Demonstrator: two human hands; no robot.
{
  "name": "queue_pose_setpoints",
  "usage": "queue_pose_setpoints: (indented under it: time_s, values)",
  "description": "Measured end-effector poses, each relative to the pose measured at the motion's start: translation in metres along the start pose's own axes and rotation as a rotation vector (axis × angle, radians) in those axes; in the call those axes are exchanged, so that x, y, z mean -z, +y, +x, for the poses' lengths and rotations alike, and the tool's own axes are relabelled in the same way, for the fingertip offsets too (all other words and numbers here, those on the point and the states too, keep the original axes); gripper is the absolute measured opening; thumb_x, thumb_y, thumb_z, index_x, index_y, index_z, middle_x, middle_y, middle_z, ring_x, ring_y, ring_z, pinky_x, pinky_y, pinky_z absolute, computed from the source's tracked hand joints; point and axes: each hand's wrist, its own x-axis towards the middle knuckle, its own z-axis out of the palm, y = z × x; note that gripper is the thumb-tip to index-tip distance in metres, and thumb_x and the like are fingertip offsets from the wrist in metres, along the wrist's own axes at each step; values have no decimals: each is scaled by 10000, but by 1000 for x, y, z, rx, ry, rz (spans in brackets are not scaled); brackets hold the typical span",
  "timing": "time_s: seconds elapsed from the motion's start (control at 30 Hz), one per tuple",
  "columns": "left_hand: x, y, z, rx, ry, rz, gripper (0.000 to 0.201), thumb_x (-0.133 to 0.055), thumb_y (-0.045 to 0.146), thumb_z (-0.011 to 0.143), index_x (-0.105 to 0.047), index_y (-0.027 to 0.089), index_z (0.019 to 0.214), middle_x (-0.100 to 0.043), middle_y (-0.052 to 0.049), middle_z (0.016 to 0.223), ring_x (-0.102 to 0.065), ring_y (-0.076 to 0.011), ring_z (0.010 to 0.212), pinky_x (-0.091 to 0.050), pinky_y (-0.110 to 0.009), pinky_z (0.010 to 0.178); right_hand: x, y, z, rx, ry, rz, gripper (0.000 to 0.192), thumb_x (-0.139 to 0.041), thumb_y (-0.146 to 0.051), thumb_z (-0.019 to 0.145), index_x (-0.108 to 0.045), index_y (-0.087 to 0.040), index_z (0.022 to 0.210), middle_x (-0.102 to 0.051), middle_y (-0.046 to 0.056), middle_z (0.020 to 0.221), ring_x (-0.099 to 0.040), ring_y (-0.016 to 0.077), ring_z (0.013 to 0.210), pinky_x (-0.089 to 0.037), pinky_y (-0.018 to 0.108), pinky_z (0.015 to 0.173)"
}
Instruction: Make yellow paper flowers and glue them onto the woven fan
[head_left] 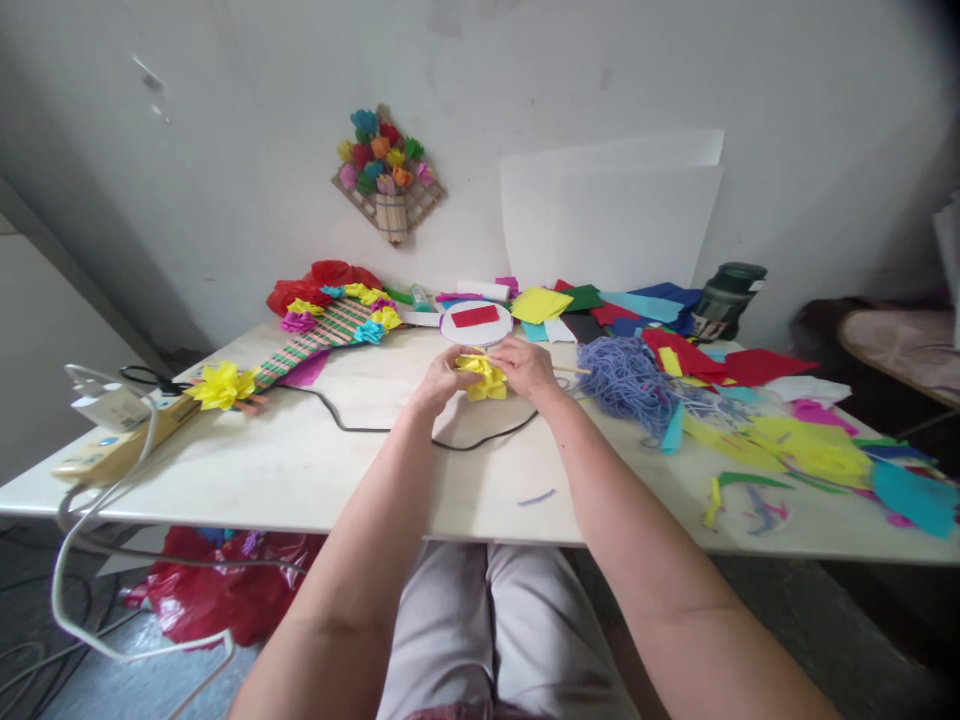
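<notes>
Both hands meet over the table (315, 470): the left hand (442, 382) and right hand (527, 368) each pinch a yellow flower (484, 378) on a stick (570, 369). A black cable (352, 425) runs just beneath. Beyond lie blue yarn (622, 375), a white disc (475, 322) and paper scraps (787, 440).

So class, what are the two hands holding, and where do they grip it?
Both the left hand and right hand pinch a yellow paper flower by its sides; a thin stick pokes out rightward.
</notes>
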Motion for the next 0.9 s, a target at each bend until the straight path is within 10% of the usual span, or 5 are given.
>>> queue_pose_setpoints:
  time_s: [0.9]
  values:
    - [3, 1, 1, -5, 4, 24, 357, -689, 176, 471, -607, 138, 816, -606, 9, 701, -542, -125, 639, -423, -253, 629, -7, 3, 2, -135, 47, 298, 142, -643, -151, 748, -758, -229, 776, -707, 32, 809, -633, 146, 748, -473, 246, 662]
